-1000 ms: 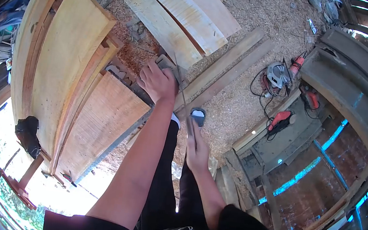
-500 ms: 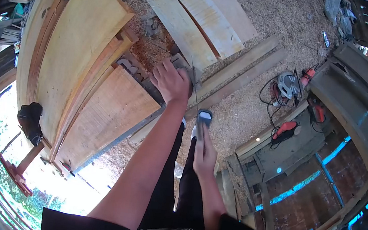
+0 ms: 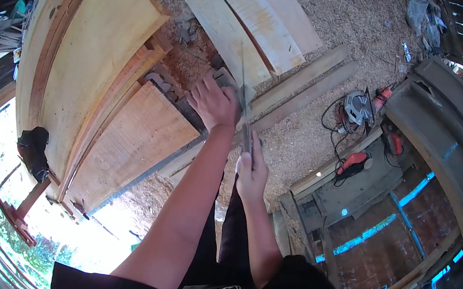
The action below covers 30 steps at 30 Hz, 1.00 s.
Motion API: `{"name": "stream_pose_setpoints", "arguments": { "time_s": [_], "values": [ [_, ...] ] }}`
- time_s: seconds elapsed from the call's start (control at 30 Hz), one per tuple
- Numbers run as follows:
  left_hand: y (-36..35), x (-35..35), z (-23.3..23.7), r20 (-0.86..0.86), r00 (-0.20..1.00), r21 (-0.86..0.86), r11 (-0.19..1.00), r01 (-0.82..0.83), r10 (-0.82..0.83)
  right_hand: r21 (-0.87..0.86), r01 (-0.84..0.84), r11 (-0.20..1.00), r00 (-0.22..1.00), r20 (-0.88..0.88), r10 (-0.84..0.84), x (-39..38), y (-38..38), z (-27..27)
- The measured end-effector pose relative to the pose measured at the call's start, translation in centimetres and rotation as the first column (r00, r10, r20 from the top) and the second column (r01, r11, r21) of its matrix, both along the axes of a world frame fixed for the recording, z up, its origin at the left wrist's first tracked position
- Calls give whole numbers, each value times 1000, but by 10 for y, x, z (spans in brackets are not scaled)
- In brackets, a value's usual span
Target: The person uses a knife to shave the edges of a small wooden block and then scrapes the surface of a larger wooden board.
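Note:
My right hand (image 3: 252,177) is closed around the handle of a handsaw (image 3: 243,97), seen almost edge-on, its thin blade pointing away from me. Just left of the blade, my left hand (image 3: 213,103) presses down with bent fingers on a greyish wooden board (image 3: 226,78). Most of that board is hidden under the hand, so its full shape cannot be made out. The blade runs close beside the board's right edge; whether it is inside a cut does not show clearly.
Large curved wooden planks (image 3: 104,30) and a flat board (image 3: 134,138) lie left. Pale panels (image 3: 247,19) and narrow planks (image 3: 302,87) rest on sawdust ahead. On the right are a circular saw (image 3: 358,108), a corded orange power tool (image 3: 354,162) and a wooden frame (image 3: 455,154).
My right hand has moved forward and slightly left with the handsaw, and the blade reaches farther ahead. My left hand stays on the board. The view has shifted slightly.

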State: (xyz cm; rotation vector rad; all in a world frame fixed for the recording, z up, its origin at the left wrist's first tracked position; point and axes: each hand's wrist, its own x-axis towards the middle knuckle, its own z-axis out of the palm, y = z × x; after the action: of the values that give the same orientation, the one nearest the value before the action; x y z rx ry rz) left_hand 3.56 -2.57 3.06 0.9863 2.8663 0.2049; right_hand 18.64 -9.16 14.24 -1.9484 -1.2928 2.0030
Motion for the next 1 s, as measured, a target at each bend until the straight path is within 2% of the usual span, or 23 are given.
{"name": "stream_pose_setpoints", "arguments": {
  "time_s": [0.07, 0.1, 0.2, 0.23, 0.27, 0.33, 0.4, 0.47, 0.5, 0.6, 0.67, 0.73, 0.8, 0.87, 0.9, 1.0],
  "values": [
    [-4, 3, 6, 25, 1000, -7, 1000, 0, 0, 127, 207, 970, 961, -214, -177, 33, -53, -8],
    [0, 1, 5, 38, 999, 10, 1000, 6, -7, 183, 172, 968, 965, -229, -128, 41, -59, 3],
    [1, 1, 3, -8, 1000, -27, 999, 20, -21, 101, 174, 980, 969, -196, -152, 43, -52, 1],
    [2, 3, 3, -4, 1000, -22, 1000, 16, -16, 125, 87, 988, 989, -128, -71, 28, -27, 7],
    [2, 3, 2, -13, 1000, -14, 1000, 9, -9, 132, 77, 988, 990, -130, -59, 17, -18, 3],
    [2, 1, 2, -22, 1000, -8, 1000, -7, 7, 157, 171, 973, 972, -188, -140, 4, -13, 1],
    [1, 1, 3, -42, 999, 35, 999, 14, -12, 115, 189, 975, 970, -177, -167, 22, -32, 10],
    [3, 2, 2, -29, 1000, 44, 999, 12, -11, 240, 19, 971, 997, -72, -2, 54, -67, 13],
    [2, 0, 4, -17, 1000, 44, 999, 6, -5, 186, 136, 973, 981, -165, -105, 55, -73, 30],
    [4, 2, 2, -42, 999, 46, 999, 7, -5, 257, 36, 966, 998, -63, -21, 47, -60, 26],
    [5, 3, 1, -42, 999, 40, 999, -4, 5, 281, 63, 958, 994, -98, -36, 26, -27, 11],
    [0, 0, 0, -51, 999, 24, 1000, -17, 18, 136, 85, 987, 992, -103, -71, 4, 10, 20],
    [1, 0, -1, -17, 1000, 34, 999, -21, 22, 97, 125, 987, 985, -131, -112, 19, -15, 8],
    [1, 3, 1, -48, 999, 44, 999, -13, 15, 250, 107, 962, 991, -104, -83, 49, -73, 13],
    [2, 2, 2, -85, 996, 53, 999, -7, 12, 244, 116, 963, 988, -128, -87, 60, -81, 22],
    [3, 2, 2, -53, 999, 7, 1000, -6, 6, 285, 145, 948, 982, -159, -102, 65, -83, 6]
  ]
}}
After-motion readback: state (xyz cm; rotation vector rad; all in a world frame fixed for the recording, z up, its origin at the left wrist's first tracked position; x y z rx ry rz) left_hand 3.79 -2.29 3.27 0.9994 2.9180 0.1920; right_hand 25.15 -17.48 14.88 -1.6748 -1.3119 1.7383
